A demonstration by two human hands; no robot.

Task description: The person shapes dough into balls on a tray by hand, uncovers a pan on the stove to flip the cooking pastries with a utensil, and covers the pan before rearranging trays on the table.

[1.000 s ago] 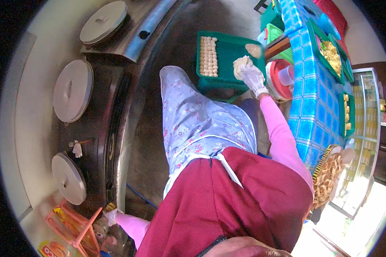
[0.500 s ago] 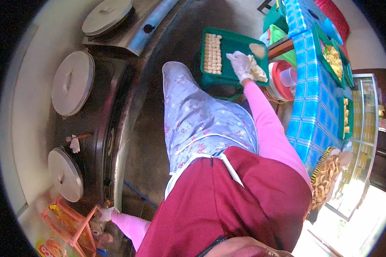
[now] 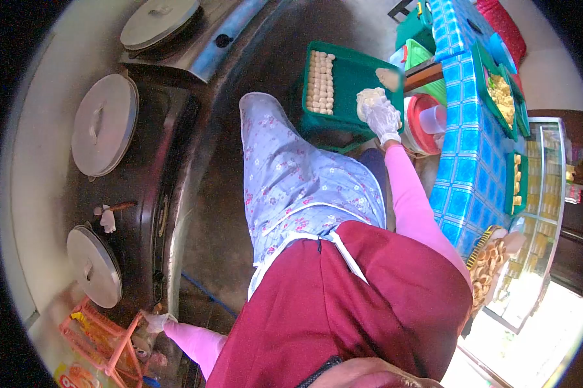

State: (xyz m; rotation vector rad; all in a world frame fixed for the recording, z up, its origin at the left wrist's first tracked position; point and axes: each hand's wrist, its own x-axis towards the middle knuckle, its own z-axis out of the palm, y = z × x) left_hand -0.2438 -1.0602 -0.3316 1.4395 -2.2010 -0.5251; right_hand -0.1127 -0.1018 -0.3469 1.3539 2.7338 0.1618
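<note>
While the gloved right hand (image 3: 385,119) is grasping a lump of soft dough (image 3: 368,97), both are sitting over the near right part of a green tray (image 3: 353,68). On the tray's left side, rows of small pale dough balls (image 3: 320,84) are standing tightly packed, and another pale piece (image 3: 388,79) is lying toward the far right corner. Just right of the tray, a translucent cup (image 3: 432,119) is showing against a round red tub (image 3: 412,120), and beyond it a blue checked cloth (image 3: 466,136) is covering a table. Over at near left, the gloved left hand (image 3: 159,322) is hanging beside an orange rack (image 3: 119,347); whether it's gripping anything, I can't tell. Farther along the left, round lids (image 3: 104,124) are lining a dark worktop (image 3: 157,132).
</note>
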